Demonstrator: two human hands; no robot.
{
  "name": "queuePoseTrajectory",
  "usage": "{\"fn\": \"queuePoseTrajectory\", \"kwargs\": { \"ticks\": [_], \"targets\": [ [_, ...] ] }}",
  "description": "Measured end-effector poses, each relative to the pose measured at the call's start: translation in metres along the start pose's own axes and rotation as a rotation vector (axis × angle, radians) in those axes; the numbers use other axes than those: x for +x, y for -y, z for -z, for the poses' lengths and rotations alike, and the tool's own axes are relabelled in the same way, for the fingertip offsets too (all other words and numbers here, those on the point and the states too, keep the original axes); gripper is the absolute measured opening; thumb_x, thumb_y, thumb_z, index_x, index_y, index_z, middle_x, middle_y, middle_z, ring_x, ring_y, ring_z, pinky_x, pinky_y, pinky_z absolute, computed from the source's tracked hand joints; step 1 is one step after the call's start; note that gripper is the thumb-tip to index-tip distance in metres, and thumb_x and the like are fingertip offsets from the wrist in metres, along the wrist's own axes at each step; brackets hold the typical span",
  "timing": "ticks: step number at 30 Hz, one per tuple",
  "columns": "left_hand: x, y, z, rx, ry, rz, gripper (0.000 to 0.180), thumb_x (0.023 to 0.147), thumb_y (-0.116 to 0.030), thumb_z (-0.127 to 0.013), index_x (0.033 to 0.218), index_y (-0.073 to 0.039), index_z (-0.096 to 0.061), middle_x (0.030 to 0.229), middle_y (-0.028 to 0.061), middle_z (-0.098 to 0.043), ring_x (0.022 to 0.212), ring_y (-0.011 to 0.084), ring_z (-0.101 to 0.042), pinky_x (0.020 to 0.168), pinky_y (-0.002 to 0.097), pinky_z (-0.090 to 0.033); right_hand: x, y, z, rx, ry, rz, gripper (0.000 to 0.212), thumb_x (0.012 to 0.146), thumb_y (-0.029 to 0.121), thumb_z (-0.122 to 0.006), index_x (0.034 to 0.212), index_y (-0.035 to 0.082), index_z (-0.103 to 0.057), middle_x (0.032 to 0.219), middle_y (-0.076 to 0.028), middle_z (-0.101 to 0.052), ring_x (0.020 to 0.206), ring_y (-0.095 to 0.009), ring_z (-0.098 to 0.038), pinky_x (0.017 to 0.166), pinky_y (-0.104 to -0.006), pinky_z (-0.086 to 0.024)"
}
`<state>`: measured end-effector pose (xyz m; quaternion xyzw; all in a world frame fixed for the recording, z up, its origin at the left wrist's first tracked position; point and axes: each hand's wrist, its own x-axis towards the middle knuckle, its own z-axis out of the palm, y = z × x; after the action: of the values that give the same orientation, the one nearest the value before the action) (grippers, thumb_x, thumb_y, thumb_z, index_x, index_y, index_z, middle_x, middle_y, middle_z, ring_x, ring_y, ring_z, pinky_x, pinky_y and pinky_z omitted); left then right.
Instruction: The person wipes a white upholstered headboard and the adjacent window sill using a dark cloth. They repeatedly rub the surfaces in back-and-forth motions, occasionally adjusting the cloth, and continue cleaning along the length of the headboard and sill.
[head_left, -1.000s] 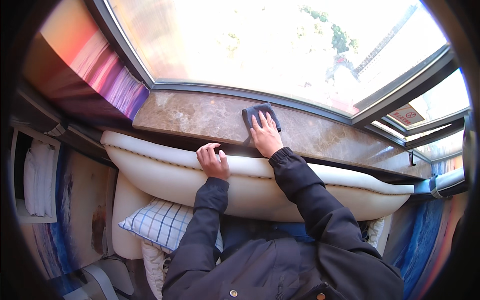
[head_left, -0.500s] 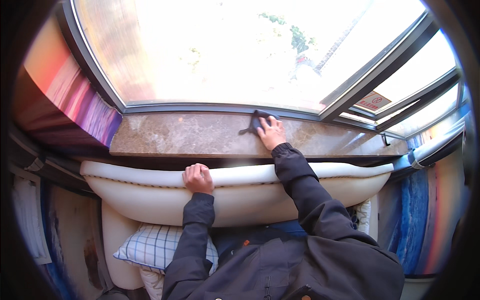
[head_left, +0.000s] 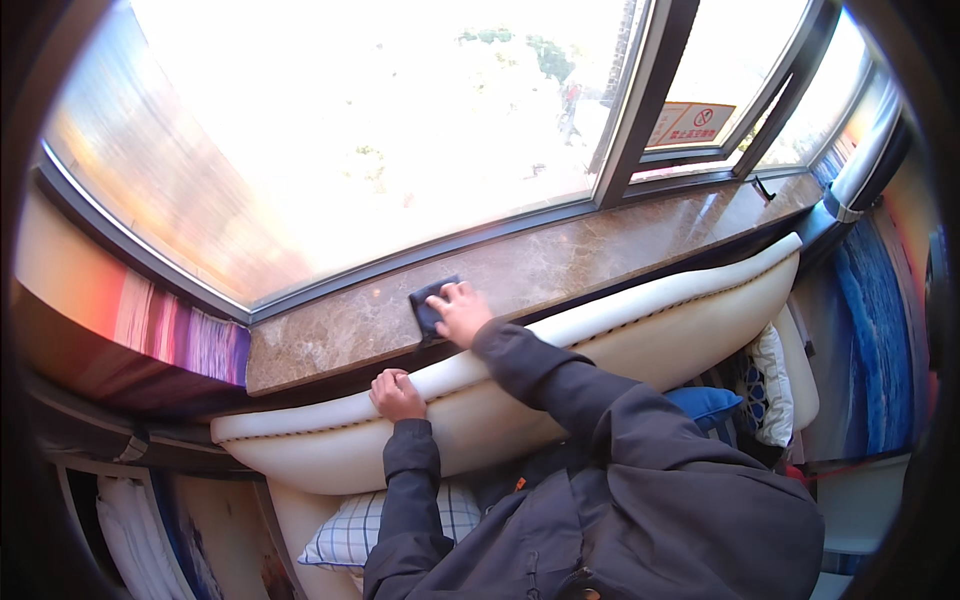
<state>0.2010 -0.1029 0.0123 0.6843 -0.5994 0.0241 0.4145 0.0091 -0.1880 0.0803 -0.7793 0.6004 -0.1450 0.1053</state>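
A dark folded cloth point(head_left: 426, 312) lies on the brown marble window sill point(head_left: 545, 262). Spread over it is my right hand point(head_left: 461, 314), pressing it to the stone with the fingers on top. One corner of the cloth hangs toward the sill's front edge. My left hand point(head_left: 398, 395) is closed over the top edge of the cream padded sofa back point(head_left: 530, 405), with its fingers curled around the rim. Both arms are in dark sleeves.
Beyond the sill stands a large window with a dark frame point(head_left: 610, 165); a smaller pane at right carries a red-and-white sticker point(head_left: 690, 124). A checked cushion point(head_left: 350, 530) and a blue cushion point(head_left: 705, 405) rest on the sofa. A small black handle point(head_left: 764, 190) sits at the sill's right end.
My right hand has slid the cloth leftward along the sill, closer to my left hand. My left hand still holds the sofa back. The whole view has tilted and turned.
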Motion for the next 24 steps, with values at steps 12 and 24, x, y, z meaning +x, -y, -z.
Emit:
{"fn": "queuePoseTrajectory", "kwargs": {
  "ticks": [12,24],
  "targets": [
    [-0.002,-0.004,-0.001,0.022,-0.019,0.007,0.020,0.088,-0.021,-0.049,0.075,-0.010,-0.057,0.080,0.0090,-0.061,0.084,0.0326,-0.058,0.080,0.0463,-0.044,-0.028,-0.111,0.052,-0.199,-0.080,-0.565,0.032,0.096,0.019,-0.060,0.128,0.017,-0.060,0.130,-0.011,-0.054,0.126,-0.039,-0.052,0.090,-0.0527,-0.056],
    [0.002,0.015,-0.008,0.099,0.082,0.018,0.018,0.090,-0.022,-0.051,0.080,-0.011,-0.060,0.083,0.0095,-0.062,0.087,0.0335,-0.059,0.082,0.0483,-0.043,-0.147,-0.157,0.203,0.425,-0.109,-0.014,0.037,0.081,0.008,-0.065,0.118,0.008,-0.069,0.108,-0.022,-0.065,0.107,-0.042,-0.063,0.097,-0.0448,-0.051]
  ]
}}
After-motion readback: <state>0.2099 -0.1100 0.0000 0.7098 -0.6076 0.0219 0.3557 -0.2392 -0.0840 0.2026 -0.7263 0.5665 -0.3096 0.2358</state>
